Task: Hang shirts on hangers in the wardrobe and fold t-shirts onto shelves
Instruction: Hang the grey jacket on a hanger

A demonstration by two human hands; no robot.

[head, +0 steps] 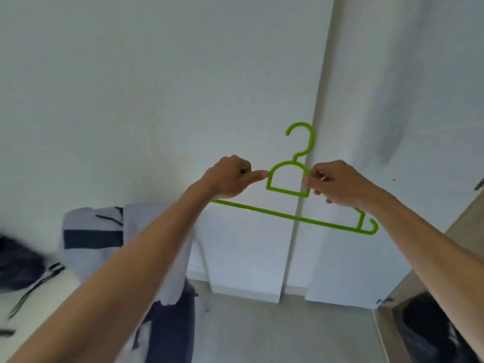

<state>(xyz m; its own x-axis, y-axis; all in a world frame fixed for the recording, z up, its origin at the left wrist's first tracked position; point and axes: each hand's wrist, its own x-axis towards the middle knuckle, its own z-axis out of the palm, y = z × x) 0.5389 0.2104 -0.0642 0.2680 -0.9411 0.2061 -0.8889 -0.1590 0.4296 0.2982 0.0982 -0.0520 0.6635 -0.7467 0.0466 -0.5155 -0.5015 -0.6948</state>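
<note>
Holding up the green hanger (290, 189) before the white wardrobe doors (262, 100), our left hand (227, 179) and right hand (337, 183) each grip a shoulder, fingers curled.

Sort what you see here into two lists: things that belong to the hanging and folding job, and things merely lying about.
Belongs to the job:
- green hanger, held at its shoulders by the left hand and right hand
- white wardrobe doors, shut
- striped garment draped at lower left

Just lying about:
- dark bag at the left edge
- black straps on a pale surface
</note>
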